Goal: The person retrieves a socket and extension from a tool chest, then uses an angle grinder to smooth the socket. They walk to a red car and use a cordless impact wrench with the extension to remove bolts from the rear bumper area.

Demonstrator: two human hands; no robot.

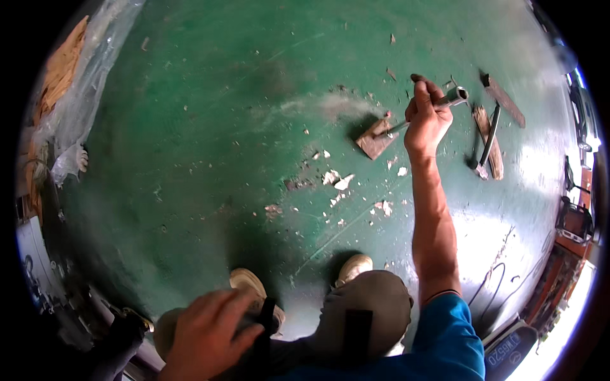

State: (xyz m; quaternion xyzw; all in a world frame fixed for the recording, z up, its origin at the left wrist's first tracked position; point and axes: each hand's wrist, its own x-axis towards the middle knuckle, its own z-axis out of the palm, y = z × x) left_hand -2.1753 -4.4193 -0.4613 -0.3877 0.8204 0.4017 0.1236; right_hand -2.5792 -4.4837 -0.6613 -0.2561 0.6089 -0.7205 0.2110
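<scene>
My right hand (429, 120) is stretched out over the green floor with its fingers wrapped round a metal socket wrench (455, 96). The wrench's hollow socket end points to the right, and its thin shaft reaches down-left over a brown block (375, 143); I cannot tell whether it touches the block. My left hand (213, 333) is near my left knee at the lower edge, slightly blurred, its fingers apart and nothing in them. Right of my right hand, a hammer (490, 140) lies across a strip of wood (499, 155).
A second wood strip (506, 101) lies beyond the hammer. Pale flakes (343, 182) and crumbs litter the green floor (210, 114). Clear plastic sheeting (95, 82) lines the left edge, with a white glove (82, 159) beside it. Shelving (562, 279) and dark cables (499, 279) are at right.
</scene>
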